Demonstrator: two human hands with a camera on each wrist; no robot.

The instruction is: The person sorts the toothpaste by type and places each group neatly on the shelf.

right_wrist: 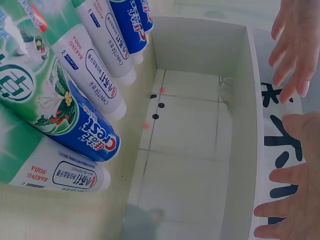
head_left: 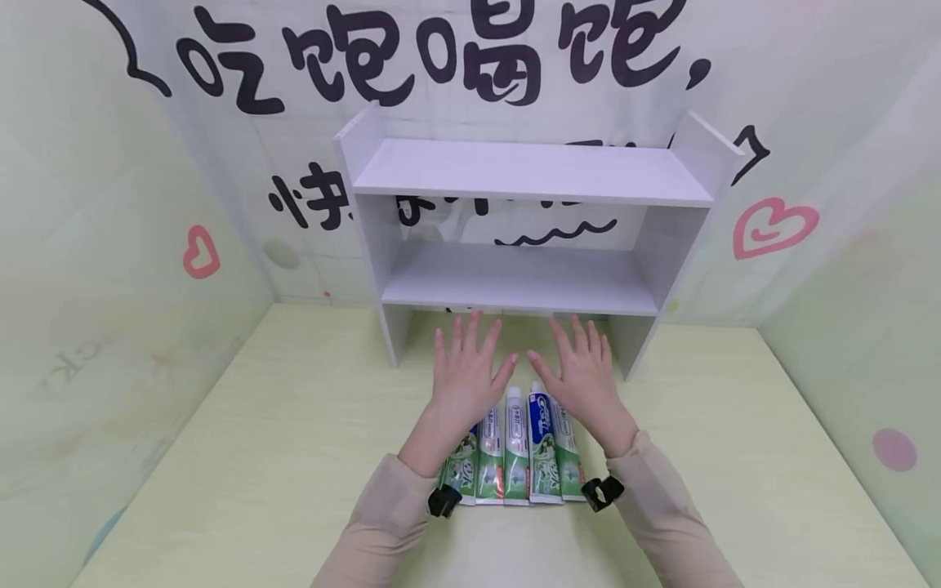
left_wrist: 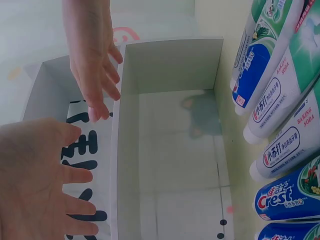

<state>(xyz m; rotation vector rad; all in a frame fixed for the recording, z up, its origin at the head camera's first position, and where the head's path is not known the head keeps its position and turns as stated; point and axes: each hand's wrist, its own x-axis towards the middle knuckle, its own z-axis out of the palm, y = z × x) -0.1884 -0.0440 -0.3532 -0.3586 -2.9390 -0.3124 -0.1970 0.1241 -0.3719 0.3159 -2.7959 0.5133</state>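
Several toothpaste tubes lie side by side on the table, caps toward the shelf. Some are white and green baking soda toothpaste tubes [head_left: 517, 441]; others are blue and green Crest toothpaste tubes [head_left: 544, 457]. My left hand [head_left: 465, 384] is held over the left part of the row, fingers straight and spread, holding nothing. Likewise spread and holding nothing, my right hand [head_left: 584, 388] is over the right part. The thumbs point toward each other with a small gap. Forearms and hands hide parts of the outer tubes. Tube caps show beside the hands in both wrist views.
A white two-tier shelf [head_left: 518, 278] stands just beyond the fingertips, with bare boards and an open bottom bay. The pale table [head_left: 294, 441] extends to both sides. Printed wall sheets [head_left: 110, 204] enclose the back and sides. Black wrist straps [head_left: 444, 501] are on both wrists.
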